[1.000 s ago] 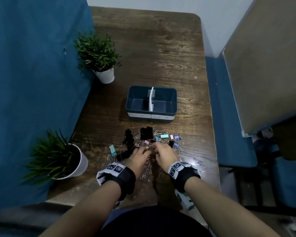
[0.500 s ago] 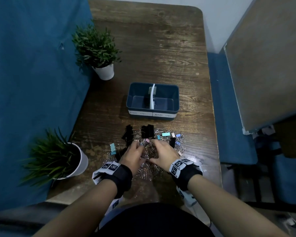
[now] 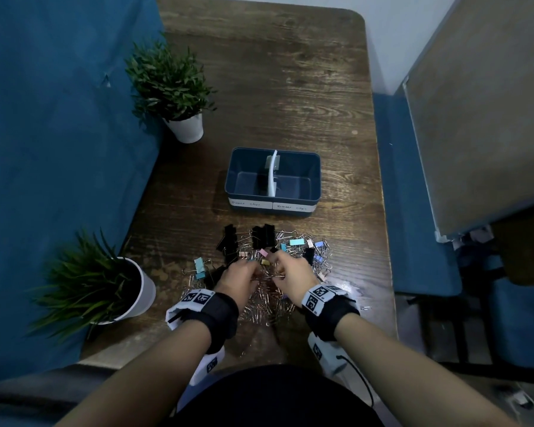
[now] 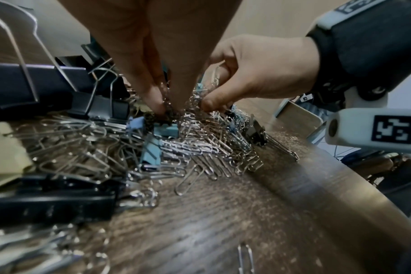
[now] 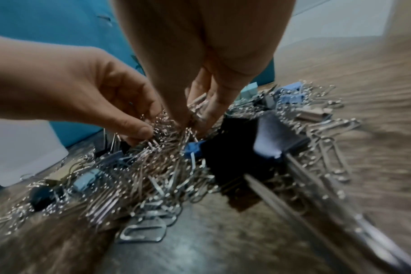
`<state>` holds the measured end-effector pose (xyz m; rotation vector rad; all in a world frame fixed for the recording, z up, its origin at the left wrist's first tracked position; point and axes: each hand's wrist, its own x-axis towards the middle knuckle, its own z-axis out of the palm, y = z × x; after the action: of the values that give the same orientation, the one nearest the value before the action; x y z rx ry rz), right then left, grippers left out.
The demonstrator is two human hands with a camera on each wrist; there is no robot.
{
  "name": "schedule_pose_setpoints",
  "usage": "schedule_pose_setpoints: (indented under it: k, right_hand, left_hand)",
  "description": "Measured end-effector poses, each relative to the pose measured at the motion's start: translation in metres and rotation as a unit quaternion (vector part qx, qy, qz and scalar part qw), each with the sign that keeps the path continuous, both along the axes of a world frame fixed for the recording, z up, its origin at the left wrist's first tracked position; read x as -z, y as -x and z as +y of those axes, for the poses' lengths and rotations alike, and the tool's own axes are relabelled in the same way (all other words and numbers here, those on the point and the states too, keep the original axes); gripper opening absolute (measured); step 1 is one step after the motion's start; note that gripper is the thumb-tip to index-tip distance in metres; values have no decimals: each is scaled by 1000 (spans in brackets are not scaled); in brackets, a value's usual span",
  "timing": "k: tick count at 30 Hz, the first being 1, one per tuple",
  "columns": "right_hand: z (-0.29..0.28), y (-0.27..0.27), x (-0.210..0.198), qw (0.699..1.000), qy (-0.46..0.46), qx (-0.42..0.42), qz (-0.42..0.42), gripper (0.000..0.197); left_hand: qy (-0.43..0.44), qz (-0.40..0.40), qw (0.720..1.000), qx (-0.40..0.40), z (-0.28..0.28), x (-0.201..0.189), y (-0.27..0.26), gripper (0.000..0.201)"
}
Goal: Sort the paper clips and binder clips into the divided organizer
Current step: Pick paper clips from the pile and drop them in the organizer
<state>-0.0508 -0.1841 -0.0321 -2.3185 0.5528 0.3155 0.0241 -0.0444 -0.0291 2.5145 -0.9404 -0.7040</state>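
A dark blue organizer (image 3: 228, 180) with a white divider (image 3: 272, 174) stands mid-table; both compartments look empty. In front of it lies a pile of silver paper clips (image 3: 265, 303) mixed with black binder clips (image 3: 262, 235) and small coloured ones (image 3: 297, 242). My left hand (image 3: 253, 269) and right hand (image 3: 275, 264) dig into the pile's middle, almost touching. The left hand (image 5: 143, 132) pinches a tuft of paper clips (image 5: 162, 148). The right hand (image 4: 209, 105) pinches paper clips too. A black binder clip (image 5: 237, 148) lies just right of the right fingertips (image 5: 185, 118).
Two potted plants in white pots (image 3: 187, 129) (image 3: 136, 291) stand along the table's left side by a blue partition (image 3: 59, 149). The table's right edge (image 3: 383, 241) runs close to the pile, with blue seating (image 3: 420, 241) beyond. Stray paper clips (image 4: 245, 257) lie near me.
Both hands stay in the pile; their fingertips have drawn closer together at its middle and closed on paper clips. The organizer and plants have not moved.
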Motion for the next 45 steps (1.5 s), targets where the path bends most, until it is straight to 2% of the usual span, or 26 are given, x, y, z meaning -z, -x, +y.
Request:
schedule_pose_setpoints:
  k: [5,9,12,15,22,27,30,32,35,37,38,41,45]
  right_hand:
    - [-14,2,-6,999,-36,25,13,27]
    - [-24,1,-8,992,-111,59,22,15]
    - [-30,-1,-11,982,-174,68,29,13]
    - [-35,-5,-14,961,-249,112,35,15]
    - [-50,-18,-39,940,-322,104,35,16]
    - [-64,-51,-83,944,-314,99,-20,17]
    - [-72,-87,-105,948,-290,112,-73,17]
    - [-76,-116,-107,953,-257,133,-94,14]
    - [-75,-155,-95,950,-221,201,-85,21]
    - [-69,-172,-86,958,-175,219,-65,11]
    - [-65,-175,-85,968,-141,202,-54,7]
    - [-54,-175,-85,993,-51,103,-8,28]
    - [-51,-167,-81,997,-52,59,-14,42]
  left_hand:
    - [34,34,998,-47,5,-5,-3,9]
    - [58,67,991,-98,8,-15,-4,9]
    - [82,110,978,-157,9,-21,-10,7]
    - [122,143,958,-216,7,-27,-17,6]
    - [162,164,945,-232,-1,-49,-29,8]
    - [215,151,933,-245,-12,-83,-56,8]
    - [247,126,925,-260,-30,-98,-92,9]
    - [252,103,924,-270,-43,-101,-120,10]
    - [238,80,921,-297,-61,-98,-150,7]
    - [208,64,925,-311,-71,-91,-159,6]
    - [183,64,930,-312,-75,-89,-160,3]
    - [111,62,953,-276,-79,-84,-156,8]
    - [112,38,967,-225,-69,-82,-148,13]
